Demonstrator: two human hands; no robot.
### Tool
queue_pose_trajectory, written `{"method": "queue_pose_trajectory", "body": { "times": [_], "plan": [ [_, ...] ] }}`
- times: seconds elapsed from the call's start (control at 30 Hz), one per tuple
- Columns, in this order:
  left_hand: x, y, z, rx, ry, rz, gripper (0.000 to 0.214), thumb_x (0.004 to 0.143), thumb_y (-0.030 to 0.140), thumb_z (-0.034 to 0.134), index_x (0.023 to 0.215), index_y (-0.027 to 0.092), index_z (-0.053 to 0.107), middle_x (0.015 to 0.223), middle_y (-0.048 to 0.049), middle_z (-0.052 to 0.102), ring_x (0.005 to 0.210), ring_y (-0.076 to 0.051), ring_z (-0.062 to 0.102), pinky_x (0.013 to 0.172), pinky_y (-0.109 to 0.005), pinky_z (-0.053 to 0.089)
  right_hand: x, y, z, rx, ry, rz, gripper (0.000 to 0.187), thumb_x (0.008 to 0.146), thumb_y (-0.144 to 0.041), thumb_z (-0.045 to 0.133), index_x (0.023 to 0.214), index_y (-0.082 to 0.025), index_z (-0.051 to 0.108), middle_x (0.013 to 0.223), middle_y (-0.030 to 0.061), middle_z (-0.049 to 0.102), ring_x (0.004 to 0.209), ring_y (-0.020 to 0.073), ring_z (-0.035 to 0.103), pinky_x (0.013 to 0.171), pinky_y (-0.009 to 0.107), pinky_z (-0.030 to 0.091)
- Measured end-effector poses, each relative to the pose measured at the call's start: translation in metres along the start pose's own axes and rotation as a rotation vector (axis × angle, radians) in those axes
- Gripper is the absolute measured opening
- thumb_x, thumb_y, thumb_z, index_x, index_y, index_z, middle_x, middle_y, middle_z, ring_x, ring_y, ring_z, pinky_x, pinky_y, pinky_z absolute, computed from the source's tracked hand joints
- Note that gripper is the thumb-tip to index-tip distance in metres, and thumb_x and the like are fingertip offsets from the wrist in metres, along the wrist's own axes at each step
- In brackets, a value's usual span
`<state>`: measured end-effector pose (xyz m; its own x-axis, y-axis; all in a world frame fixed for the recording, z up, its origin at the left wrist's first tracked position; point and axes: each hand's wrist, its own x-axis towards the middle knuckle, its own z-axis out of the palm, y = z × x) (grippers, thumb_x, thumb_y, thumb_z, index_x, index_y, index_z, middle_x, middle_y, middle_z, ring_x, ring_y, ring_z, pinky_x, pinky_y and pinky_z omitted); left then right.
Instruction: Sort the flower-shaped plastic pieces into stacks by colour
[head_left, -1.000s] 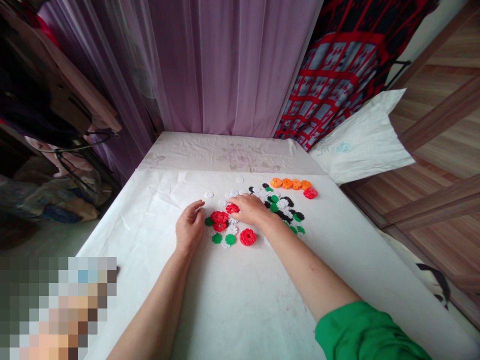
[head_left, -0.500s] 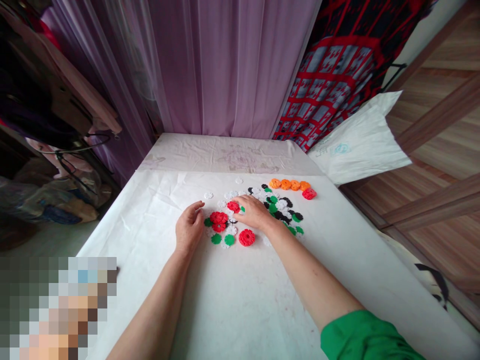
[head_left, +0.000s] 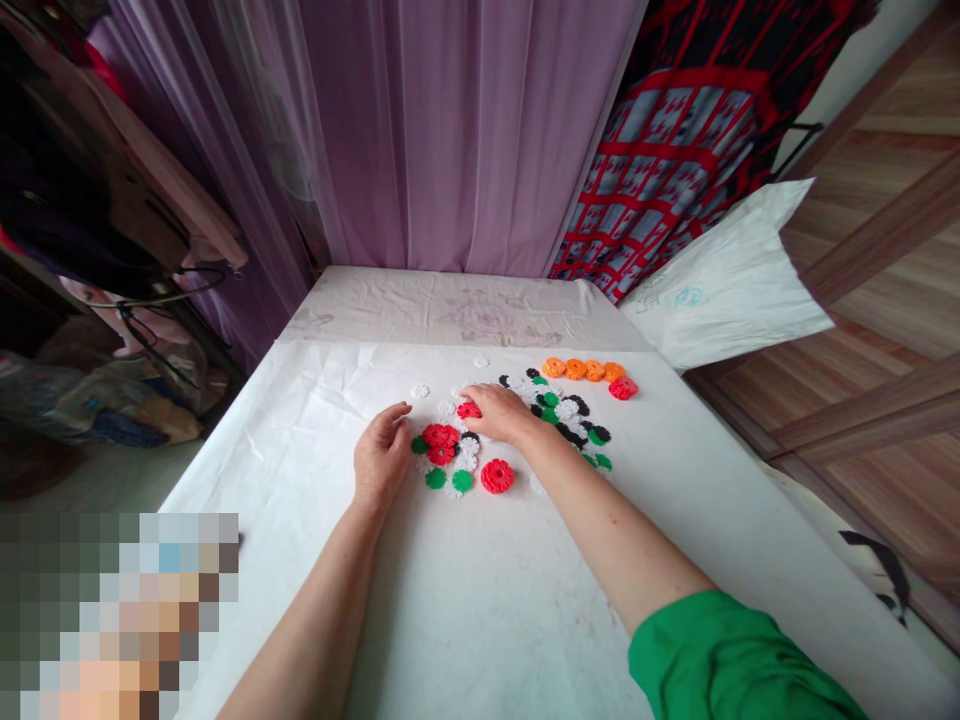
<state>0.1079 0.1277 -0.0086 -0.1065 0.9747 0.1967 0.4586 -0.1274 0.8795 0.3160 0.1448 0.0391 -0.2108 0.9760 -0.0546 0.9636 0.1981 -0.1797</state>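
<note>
Loose plastic flower-shaped discs in red, green, white and black lie spread over the table. My right hand [head_left: 501, 413] reaches in from the right, thumb and fingers closed around a small red disc [head_left: 469, 410]. Its fingertips are partly hidden. At the left edge of the spread, my left hand [head_left: 381, 455] rests on the table with loosely bent fingers apart, holding nothing I can see. Just right of it is a cluster of red discs [head_left: 440, 443], with green discs [head_left: 436, 479] in front. A red stack of discs [head_left: 497, 476] sits nearer me, between my forearms.
A row of orange disc stacks [head_left: 584, 369] and another red stack [head_left: 622, 388] stand at the back right. White cloth covers the table [head_left: 465, 590]. Beyond it hang purple curtains [head_left: 450, 130]; a white bag [head_left: 731, 285] leans at the right edge. Clothes hang at left.
My right hand has moved slightly left and closed in around the small red disc. My left hand has stayed in place beside the cluster. The whole view has shifted slightly.
</note>
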Motion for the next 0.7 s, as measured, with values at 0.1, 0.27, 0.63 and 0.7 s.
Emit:
{"method": "queue_pose_trajectory", "body": {
  "times": [0.1, 0.27, 0.63, 0.7],
  "plan": [
    [0.000, -0.001, 0.000, -0.006, 0.003, -0.003, 0.031, 0.084, 0.026, 0.049, 0.107, 0.023, 0.071, 0.117, -0.0034, 0.073, 0.108, -0.020, 0.068, 0.101, -0.037, 0.051, -0.002, 0.000, -0.004, 0.045, 0.023, 0.031, 0.052, 0.081, -0.025, 0.064, 0.131, -0.017, 0.057, 0.120, 0.0115, 0.070, 0.108, 0.0246, 0.065, 0.091, 0.032, 0.048],
    [0.001, -0.002, 0.000, -0.008, 0.015, -0.002, 0.030, 0.084, 0.025, 0.051, 0.106, 0.024, 0.071, 0.117, -0.0022, 0.074, 0.107, -0.019, 0.068, 0.100, -0.037, 0.052, -0.038, 0.004, -0.014, 0.307, 0.201, 0.128, 0.056, 0.078, -0.022, 0.066, 0.132, -0.021, 0.053, 0.118, 0.0067, 0.069, 0.099, 0.0189, 0.067, 0.089, 0.032, 0.050],
    [0.001, -0.002, 0.000, 0.019, 0.003, 0.001, 0.031, 0.084, 0.027, 0.050, 0.107, 0.025, 0.071, 0.113, -0.0020, 0.075, 0.102, -0.019, 0.069, 0.098, -0.036, 0.053, -0.123, -0.005, 0.015, 0.280, 0.331, 0.000, 0.058, 0.075, -0.017, 0.061, 0.132, -0.024, 0.055, 0.111, 0.0068, 0.070, 0.103, 0.0231, 0.065, 0.094, 0.040, 0.051],
    [0.000, -0.001, 0.000, 0.019, 0.001, -0.004, 0.032, 0.084, 0.028, 0.050, 0.107, 0.024, 0.071, 0.113, -0.0021, 0.075, 0.102, -0.019, 0.070, 0.097, -0.036, 0.053, -0.122, -0.006, 0.016, 0.258, 0.333, 0.001, 0.057, 0.075, -0.017, 0.061, 0.131, -0.023, 0.055, 0.112, 0.0079, 0.070, 0.103, 0.0239, 0.064, 0.094, 0.041, 0.051]
  ]
}}
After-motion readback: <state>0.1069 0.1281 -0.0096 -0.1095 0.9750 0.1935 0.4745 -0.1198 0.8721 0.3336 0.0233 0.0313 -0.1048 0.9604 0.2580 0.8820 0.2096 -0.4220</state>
